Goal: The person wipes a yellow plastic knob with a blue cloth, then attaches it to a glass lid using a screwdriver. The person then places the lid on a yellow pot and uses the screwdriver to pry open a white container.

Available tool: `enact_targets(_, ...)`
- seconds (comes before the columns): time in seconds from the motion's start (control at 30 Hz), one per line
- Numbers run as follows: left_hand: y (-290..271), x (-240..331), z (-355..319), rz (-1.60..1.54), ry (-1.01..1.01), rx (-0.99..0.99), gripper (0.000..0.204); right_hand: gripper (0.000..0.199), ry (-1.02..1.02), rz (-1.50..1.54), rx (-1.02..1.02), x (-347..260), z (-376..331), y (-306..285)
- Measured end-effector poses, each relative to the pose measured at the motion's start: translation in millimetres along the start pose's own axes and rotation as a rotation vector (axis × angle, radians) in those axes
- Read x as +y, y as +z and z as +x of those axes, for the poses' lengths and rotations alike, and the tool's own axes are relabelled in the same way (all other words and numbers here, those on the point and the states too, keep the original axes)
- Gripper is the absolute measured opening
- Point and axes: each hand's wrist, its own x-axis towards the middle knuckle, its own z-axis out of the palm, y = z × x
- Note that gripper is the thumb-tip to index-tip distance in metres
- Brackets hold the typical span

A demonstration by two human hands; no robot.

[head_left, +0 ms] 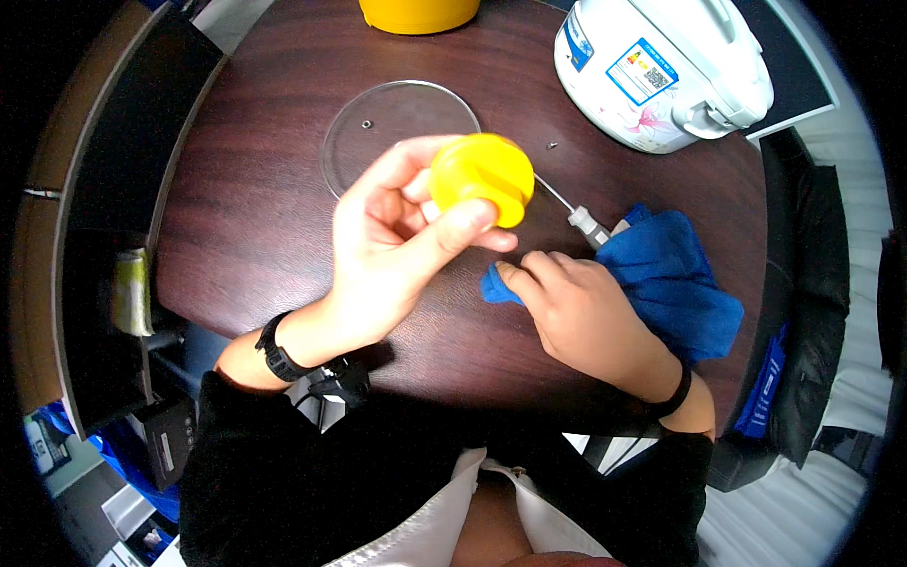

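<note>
My left hand [392,231] is raised over the table, its thumb and fingers closed around a yellow round knob [489,170] with a raised grip across it. My right hand [590,307] rests lower on the right, gripping a blue cloth [673,283]; a corner of the cloth pokes out by the fingertips and the rest spreads beside the wrist. Behind the left hand lies a clear round glass lid [416,99], partly hidden by that hand. On the lid sits a small metal nut or washer [367,124]. A screwdriver [588,227] with a grey handle lies against the cloth.
A white rice cooker [661,71] stands at the far right of the dark wooden table [255,217]. At the far edge is a yellow pot [420,13], cut off by the frame. A tiny metal screw [554,146] lies near the cooker. Dark shelving [123,170] borders the left.
</note>
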Motion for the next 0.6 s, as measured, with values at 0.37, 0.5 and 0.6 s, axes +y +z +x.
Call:
enact_targets(0.37, -10, -5, 9, -0.060, -0.238, -0.006, 0.041, 0.033, 0.452, 0.371, 0.447, 10, -1, -45)
enact_targets(0.5, -9, -16, 8, -0.076, -0.310, -0.119, 0.044, 0.034, 0.456, 0.420, 0.536, 13, -1, -43)
enact_targets(0.6, -8, -16, 8, -0.090, -0.349, -0.160, 0.045, 0.034, 0.337, 0.374, 0.536, 16, 1, -38)
